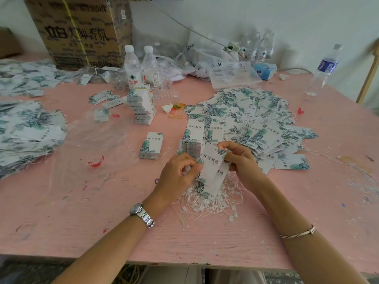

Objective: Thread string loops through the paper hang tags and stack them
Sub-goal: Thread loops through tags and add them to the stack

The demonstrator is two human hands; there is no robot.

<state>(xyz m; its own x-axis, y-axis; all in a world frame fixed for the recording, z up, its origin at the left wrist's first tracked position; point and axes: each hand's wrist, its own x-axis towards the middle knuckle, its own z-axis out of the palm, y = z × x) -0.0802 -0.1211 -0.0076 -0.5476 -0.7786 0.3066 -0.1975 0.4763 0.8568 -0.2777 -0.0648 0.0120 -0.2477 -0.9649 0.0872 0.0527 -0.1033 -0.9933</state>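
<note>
Behind the banded tag stack (141, 108) stand 2 bottles (132, 67).

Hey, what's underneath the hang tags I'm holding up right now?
A tangled pile of white string loops lies on the pink table beneath the hang tags. The tags cover the pile's far part, so anything there cannot be seen.

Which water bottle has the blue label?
The lone water bottle at far right; the pair beside the cardboard box wear white labels.
</note>
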